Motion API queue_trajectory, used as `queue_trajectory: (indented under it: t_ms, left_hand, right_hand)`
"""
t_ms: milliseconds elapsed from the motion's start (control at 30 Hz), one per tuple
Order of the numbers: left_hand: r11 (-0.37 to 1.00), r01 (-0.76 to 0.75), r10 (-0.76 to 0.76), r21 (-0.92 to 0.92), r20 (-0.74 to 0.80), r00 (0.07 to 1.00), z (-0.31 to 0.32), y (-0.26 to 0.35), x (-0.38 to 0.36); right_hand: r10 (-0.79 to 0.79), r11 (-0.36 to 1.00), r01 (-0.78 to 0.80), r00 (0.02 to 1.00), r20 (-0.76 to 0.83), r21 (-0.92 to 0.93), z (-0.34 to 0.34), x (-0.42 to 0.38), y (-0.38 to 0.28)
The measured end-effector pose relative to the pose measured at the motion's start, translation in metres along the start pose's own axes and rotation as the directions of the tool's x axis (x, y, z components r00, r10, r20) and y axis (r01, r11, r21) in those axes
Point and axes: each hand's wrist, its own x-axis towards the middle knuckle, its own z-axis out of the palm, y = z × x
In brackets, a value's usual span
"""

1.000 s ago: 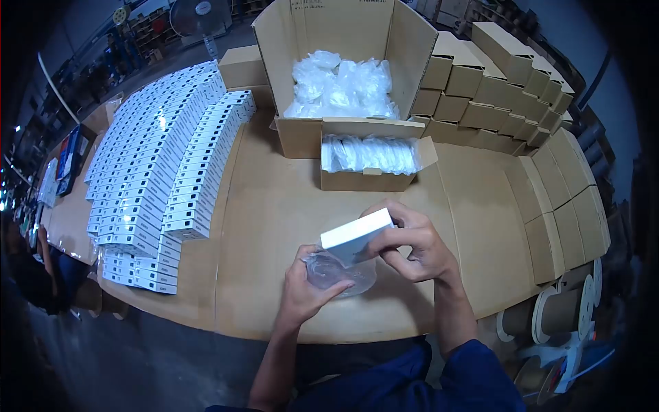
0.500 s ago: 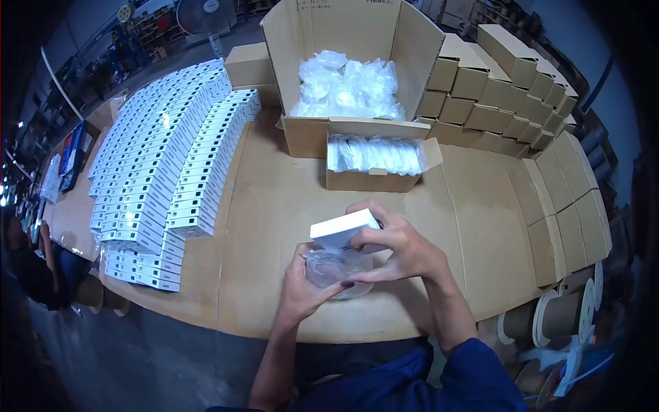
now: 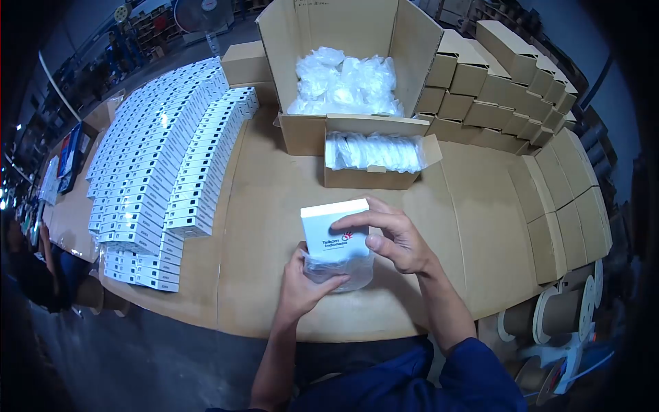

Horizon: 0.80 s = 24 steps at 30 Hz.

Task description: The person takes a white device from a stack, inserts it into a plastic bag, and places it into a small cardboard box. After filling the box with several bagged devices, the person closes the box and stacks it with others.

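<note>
A white box point(image 3: 335, 240) with red and black print stands upright at the mouth of a clear plastic bag point(image 3: 350, 275), its lower end inside the bag. My left hand point(image 3: 302, 287) grips the bag from the left, thumb across its front. Around the box's right side, my right hand point(image 3: 391, 237) holds it, with the index finger lying over the printed face. Beyond my hands sits a small open carton point(image 3: 371, 180) filled with a row of bagged items point(image 3: 377, 152).
Many white boxes point(image 3: 144, 158) are stacked in rows at the left. A large open carton point(image 3: 302, 134) holds plastic bags point(image 3: 343, 82). Brown boxes point(image 3: 480, 89) are piled at the back right. Another person point(image 3: 41, 268) is at the far left.
The white box has turned upright, showing its printed face, and its lower end has entered the bag. My right hand has moved off the bag, up along the box.
</note>
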Motion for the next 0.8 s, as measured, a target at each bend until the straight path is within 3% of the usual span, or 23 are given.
queue_trajectory:
  t_ms: [200,300,433,500,567,667,700,800]
  left_hand:
    - [0.991,0.057,-0.053,-0.125,0.041,0.998,-0.002,0.004,0.001]
    - [0.967,0.017,-0.007,-0.252,0.041,0.999,-0.002,-0.014,-0.002]
    - [0.807,0.093,-0.132,-0.584,-0.024,0.991,0.004,-0.025,-0.001]
    - [0.748,0.073,-0.147,-0.659,-0.058,0.987,0.008,-0.023,-0.002]
    - [0.754,0.030,-0.142,-0.656,-0.118,0.983,0.010,-0.019,-0.002]
    - [0.781,-0.013,-0.109,-0.625,-0.156,0.982,0.008,-0.019,0.001]
    - [0.793,-0.015,-0.099,-0.609,-0.154,0.983,0.006,-0.021,0.000]
    - [0.846,-0.037,-0.032,-0.531,-0.119,0.992,-0.004,-0.032,0.000]
  right_hand:
    - [0.155,0.988,-0.155,0.988,0.021,-0.005,-0.001,-0.009,0.009]
    - [0.234,0.970,-0.235,0.972,0.025,0.057,0.002,-0.012,0.015]
    - [0.193,0.975,-0.197,0.980,0.044,0.105,0.004,-0.017,0.028]
    - [0.263,0.936,-0.231,0.960,-0.093,0.267,0.007,-0.021,0.030]
    - [0.330,0.901,-0.219,0.906,-0.264,0.375,0.013,-0.030,0.038]
    - [0.504,0.816,-0.396,0.844,-0.183,0.422,0.031,-0.050,0.050]
    - [0.609,0.756,-0.468,0.760,-0.228,0.458,0.038,-0.049,0.046]
    - [0.607,0.752,-0.405,0.735,-0.304,0.520,0.048,-0.052,0.049]
